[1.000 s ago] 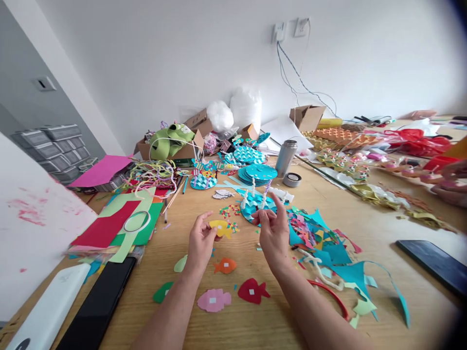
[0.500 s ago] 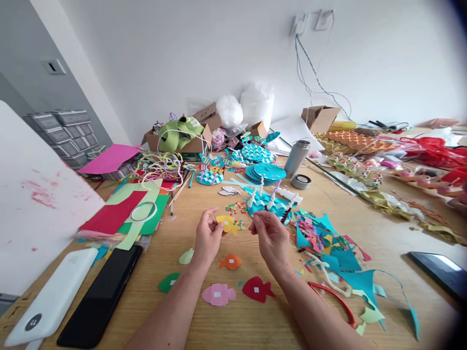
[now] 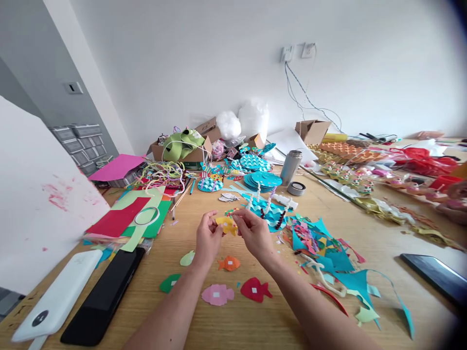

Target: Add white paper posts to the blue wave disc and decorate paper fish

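Between its thumb and fingers, my left hand (image 3: 209,236) holds a yellow paper fish (image 3: 226,224) by its left end. At the tail end of that fish is my right hand (image 3: 254,232), thumb and fingertips pinched together; whether they grip the tail is too small to tell. Below on the wood lie an orange fish (image 3: 229,263), a pink fish (image 3: 218,294) and a red fish (image 3: 256,290), each with a small white square. A dark green fish (image 3: 170,283) and a pale green fish (image 3: 187,258) lie partly beside my left forearm.
Blue paper scraps (image 3: 339,261) spread at right, near a phone (image 3: 434,274). Blue discs (image 3: 262,181) and a grey flask (image 3: 291,167) stand behind. Coloured sheets (image 3: 118,216), a black phone (image 3: 104,296) and a white device (image 3: 58,294) lie left. Another person's hand (image 3: 456,209) shows far right.
My right hand has moved left to the tail end of the yellow fish. The view has tilted up slightly, and the other person's hand shows more at the right edge.
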Available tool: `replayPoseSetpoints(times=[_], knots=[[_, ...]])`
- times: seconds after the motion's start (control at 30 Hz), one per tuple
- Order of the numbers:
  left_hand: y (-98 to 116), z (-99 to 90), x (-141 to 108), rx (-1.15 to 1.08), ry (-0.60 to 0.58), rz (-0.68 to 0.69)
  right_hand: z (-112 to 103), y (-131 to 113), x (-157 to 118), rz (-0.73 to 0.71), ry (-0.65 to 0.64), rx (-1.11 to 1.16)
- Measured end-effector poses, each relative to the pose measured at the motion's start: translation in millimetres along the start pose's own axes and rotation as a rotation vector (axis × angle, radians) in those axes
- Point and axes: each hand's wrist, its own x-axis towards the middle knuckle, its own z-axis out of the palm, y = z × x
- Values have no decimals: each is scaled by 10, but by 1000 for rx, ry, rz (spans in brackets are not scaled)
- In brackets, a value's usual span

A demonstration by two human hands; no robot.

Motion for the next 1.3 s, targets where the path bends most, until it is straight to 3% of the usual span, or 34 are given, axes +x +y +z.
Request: replayPoseSetpoints(times=[0.23, 0.43, 0.6, 0.7, 0.93, 1.3], knots=[[-28, -38, 55, 2, 32, 1, -59, 183, -104, -246, -49, -246], [-7, -20, 30, 3, 0, 17, -36, 251, -13, -78, 113, -23], [31, -1, -1, -23, -54, 6, 27, 320, 5, 60, -78, 231], [44, 19, -21, -83, -84, -41, 24, 289, -20, 111, -81, 225], [62, 40, -50, -222, -151, -301, 31, 254, -53, 84, -63, 245], [71, 36, -37, -192, -91, -251, 65, 265, -66, 38, -53, 188]])
